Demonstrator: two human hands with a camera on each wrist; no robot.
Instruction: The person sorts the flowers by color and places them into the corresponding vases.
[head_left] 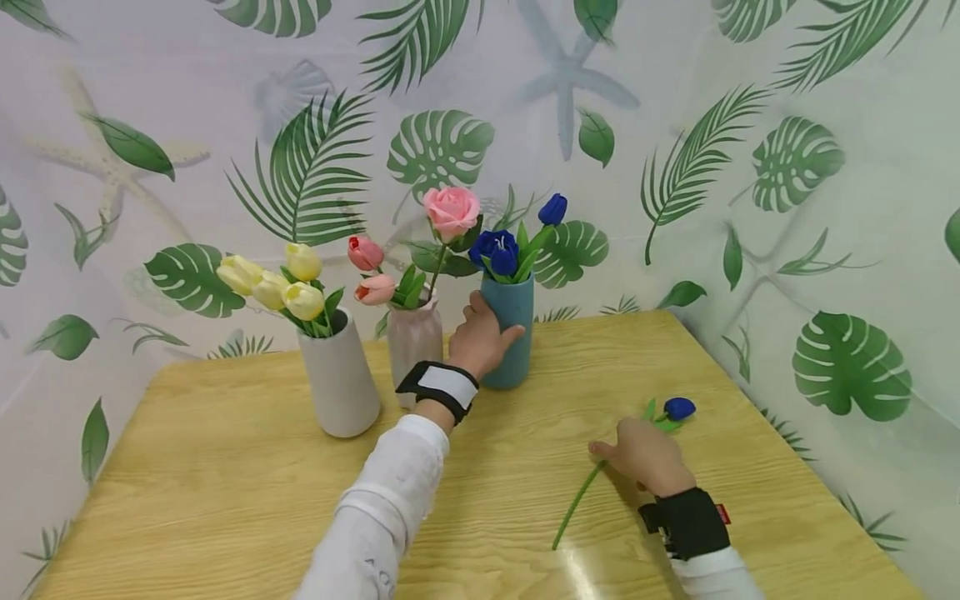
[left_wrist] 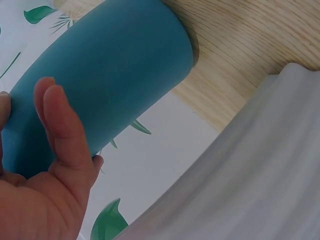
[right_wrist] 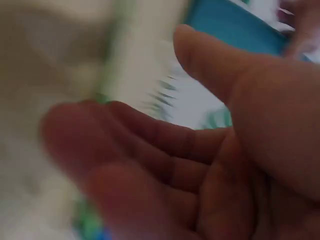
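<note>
A teal vase point(head_left: 517, 354) stands upright toward the back of the table with blue flowers point(head_left: 498, 252) in it. My left hand point(head_left: 480, 337) grips its left side, thumb across the front; the left wrist view shows the fingers curled round the vase point(left_wrist: 120, 60). At the front right, a single blue tulip point(head_left: 680, 408) lies on the table, its green stem point(head_left: 576, 508) slanting toward me. Over the middle of that stem is my right hand point(head_left: 647, 454), hiding part of it. In the right wrist view its fingers point(right_wrist: 145, 145) are loosely bent and its thumb stands apart.
Left of the teal vase stands a pale pink ribbed vase point(head_left: 408, 342) with a pink rose point(head_left: 452, 211) and tulips. Further left is a white vase point(head_left: 337, 387) holding several yellow tulips point(head_left: 303, 300). A leaf-printed sheet point(head_left: 480, 50) rises behind the wooden table point(head_left: 225, 467).
</note>
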